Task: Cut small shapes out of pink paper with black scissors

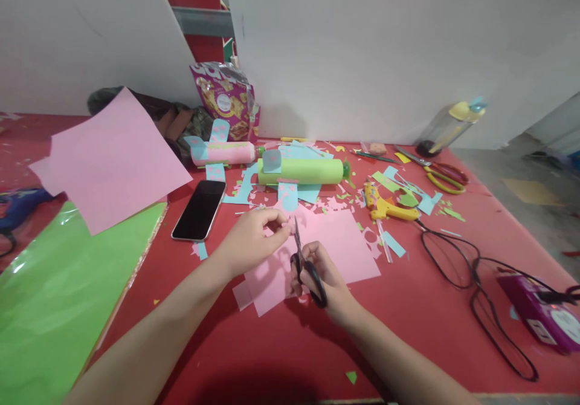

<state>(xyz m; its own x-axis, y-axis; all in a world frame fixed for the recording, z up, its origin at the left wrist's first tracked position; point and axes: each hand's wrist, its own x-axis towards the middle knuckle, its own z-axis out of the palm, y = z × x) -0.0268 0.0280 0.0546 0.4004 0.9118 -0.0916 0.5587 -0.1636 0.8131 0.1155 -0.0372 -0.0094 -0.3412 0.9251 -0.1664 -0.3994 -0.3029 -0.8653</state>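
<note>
My left hand (254, 236) pinches a small piece of pink paper (288, 226) between thumb and fingers. Black-handled scissors (309, 272) are in my right hand (324, 278), its fingers through the loops, with the blades pointing up beside the pink piece. Whether the blades touch the paper I cannot tell. Beneath both hands lie pink paper sheets (348, 248). Just beyond them is a green paper-wrapped bottle (303, 171) with blue paper fins, and a pink-wrapped bottle (229, 153) with dotted blue fins lies behind it to the left.
A phone (199, 210) and green sheets (67, 296) lie left, with a large pink sheet (113, 163) above. To the right are a yellow glue gun (385, 205), its looping cable, larger scissors (437, 172) and a purple power box (539, 311). Paper scraps litter the red table.
</note>
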